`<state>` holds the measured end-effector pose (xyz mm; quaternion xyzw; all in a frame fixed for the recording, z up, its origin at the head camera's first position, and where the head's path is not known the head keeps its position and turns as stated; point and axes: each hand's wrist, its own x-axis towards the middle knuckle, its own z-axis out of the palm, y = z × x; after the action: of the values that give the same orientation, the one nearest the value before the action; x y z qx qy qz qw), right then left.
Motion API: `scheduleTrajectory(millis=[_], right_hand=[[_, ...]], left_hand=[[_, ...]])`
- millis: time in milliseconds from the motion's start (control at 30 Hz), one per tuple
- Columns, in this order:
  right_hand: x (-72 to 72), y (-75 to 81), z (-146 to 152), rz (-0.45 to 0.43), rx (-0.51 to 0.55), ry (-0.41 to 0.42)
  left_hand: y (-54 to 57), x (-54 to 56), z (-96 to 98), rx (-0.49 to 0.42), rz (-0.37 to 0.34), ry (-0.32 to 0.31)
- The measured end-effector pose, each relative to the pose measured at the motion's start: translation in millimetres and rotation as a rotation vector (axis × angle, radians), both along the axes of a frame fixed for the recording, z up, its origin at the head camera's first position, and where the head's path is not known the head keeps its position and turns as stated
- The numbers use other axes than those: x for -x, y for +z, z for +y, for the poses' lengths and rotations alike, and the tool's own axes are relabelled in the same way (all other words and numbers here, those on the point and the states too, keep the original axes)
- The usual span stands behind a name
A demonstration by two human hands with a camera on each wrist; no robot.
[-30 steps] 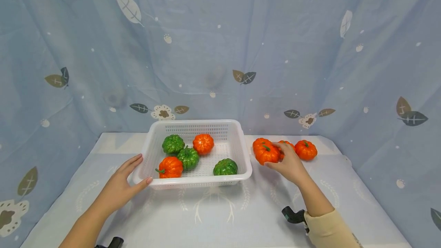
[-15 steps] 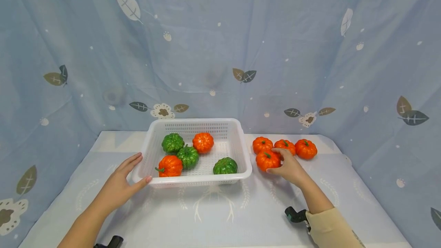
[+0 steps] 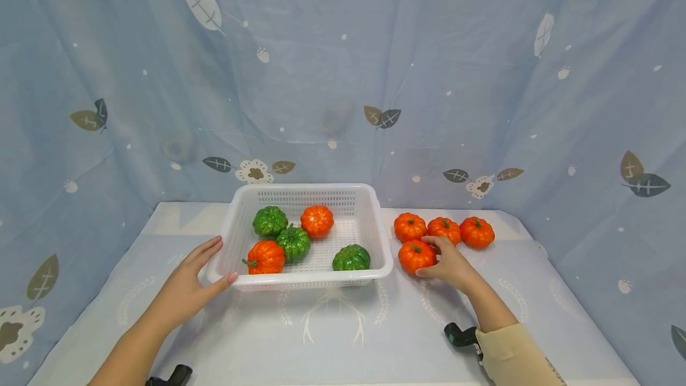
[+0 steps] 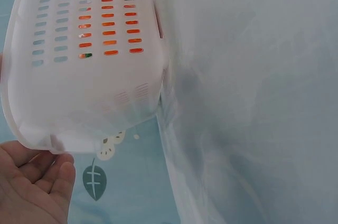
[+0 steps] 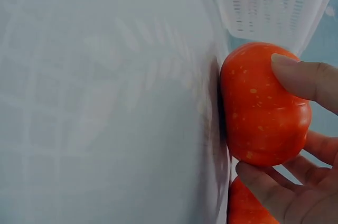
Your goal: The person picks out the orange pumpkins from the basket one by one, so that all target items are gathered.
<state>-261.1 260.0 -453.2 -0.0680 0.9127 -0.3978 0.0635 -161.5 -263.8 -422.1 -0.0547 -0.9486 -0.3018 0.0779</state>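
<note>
My right hand (image 3: 451, 264) holds a small orange pumpkin (image 3: 415, 257) on the table, right of the white basket (image 3: 300, 280). In the right wrist view the thumb lies on one side of this pumpkin (image 5: 264, 108) and the fingers (image 5: 266, 187) reach its other side. My left hand (image 3: 184, 290) touches the basket's left front corner, fingers extended along its left side and thumb at the front rim. Inside the basket lie green pumpkins, one (image 3: 351, 258) near the front right, and two orange ones, one (image 3: 266, 257) at front left and one (image 3: 317, 221) at the back.
Behind the held pumpkin stand three more orange pumpkins in a row: a left one (image 3: 409, 227), a middle one (image 3: 444, 230) and a right one (image 3: 477, 233). A patterned blue curtain (image 3: 300, 76) hangs behind the pale-covered table (image 3: 332, 350).
My right hand has brought the orange pumpkin down and toward me, from in front of the back row to the table. My left hand stays at the basket corner.
</note>
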Motion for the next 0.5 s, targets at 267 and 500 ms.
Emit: scheduleTrajectory(millis=[267,500], right_hand=[[2.8,-2.7,4.6,-0.026,0.02,0.01],[5.2,-5.1,6.0,-0.033,0.035,0.015]], left_hand=[[1.6,-0.2,0.8,0.002,-0.007,0.001],[1.3,-0.5,1.3,0.004,-0.009,0.006]])
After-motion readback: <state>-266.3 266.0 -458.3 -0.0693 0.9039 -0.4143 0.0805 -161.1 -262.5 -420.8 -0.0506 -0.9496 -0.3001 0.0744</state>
